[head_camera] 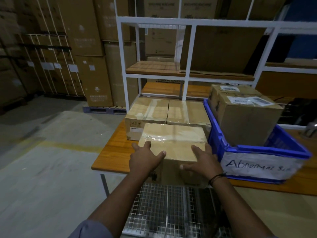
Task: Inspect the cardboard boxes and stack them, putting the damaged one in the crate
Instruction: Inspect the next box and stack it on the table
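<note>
Two hands rest on the near cardboard box (pixel 173 140), fingers spread and fairly straight: left hand (pixel 145 159) over its top left corner, right hand (pixel 205 163) at its right edge, thumb on the front face. That box stands at the near edge of the table (pixel 109 152), before two taped boxes (pixel 149 109). Just right, the blue crate (pixel 217 143) holds a labelled box (pixel 247 121), perhaps two; the light is dim.

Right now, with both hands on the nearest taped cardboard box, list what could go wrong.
1. The taped brown cardboard box sits at the near edge of the orange wooden table, with the left hand and right hand only spread flat on it; it could slip onto the metal wire mesh.
2. The right hand lies close to the blue plastic crate; sliding the box right might pinch fingers.
</note>
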A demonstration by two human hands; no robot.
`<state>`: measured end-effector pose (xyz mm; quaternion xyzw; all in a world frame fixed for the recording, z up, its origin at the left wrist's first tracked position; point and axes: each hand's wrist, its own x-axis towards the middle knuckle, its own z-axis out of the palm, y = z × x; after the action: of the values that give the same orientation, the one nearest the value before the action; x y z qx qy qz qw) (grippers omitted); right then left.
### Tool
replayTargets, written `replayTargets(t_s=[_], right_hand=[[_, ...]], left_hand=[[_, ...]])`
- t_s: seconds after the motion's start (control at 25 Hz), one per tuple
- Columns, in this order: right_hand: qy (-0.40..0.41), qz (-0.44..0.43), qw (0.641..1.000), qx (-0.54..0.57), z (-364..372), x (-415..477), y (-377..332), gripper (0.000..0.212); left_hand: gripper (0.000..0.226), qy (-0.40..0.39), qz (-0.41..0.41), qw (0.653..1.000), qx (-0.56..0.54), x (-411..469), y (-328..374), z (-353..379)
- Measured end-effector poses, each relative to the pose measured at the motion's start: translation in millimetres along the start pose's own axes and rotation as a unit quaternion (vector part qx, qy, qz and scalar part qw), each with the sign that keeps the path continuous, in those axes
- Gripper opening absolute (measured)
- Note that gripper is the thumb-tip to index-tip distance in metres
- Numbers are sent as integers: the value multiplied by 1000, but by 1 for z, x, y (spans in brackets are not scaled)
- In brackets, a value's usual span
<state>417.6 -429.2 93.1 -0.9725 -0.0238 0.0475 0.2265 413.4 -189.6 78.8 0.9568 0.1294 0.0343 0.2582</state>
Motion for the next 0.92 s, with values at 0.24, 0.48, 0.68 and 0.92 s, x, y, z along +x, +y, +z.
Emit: replayTargets(t_s=[0.24, 0.48, 0.68, 0.92], right_hand=[[187, -8, 982, 17, -22, 10, -4, 83], [347, -72, 933, 59, -41, 23, -16, 56], [329, -99, 939, 11, -32, 28, -10, 48], [255, -90, 962, -21, -31, 27, -5, 67]], left_hand=[[55, 182, 47, 976, -108, 0, 23, -35], [35, 264, 135, 938, -180, 9, 38, -52], [51, 184, 128, 966, -126, 12, 33, -31], [69, 140, 98, 979, -108, 1, 20, -24]])
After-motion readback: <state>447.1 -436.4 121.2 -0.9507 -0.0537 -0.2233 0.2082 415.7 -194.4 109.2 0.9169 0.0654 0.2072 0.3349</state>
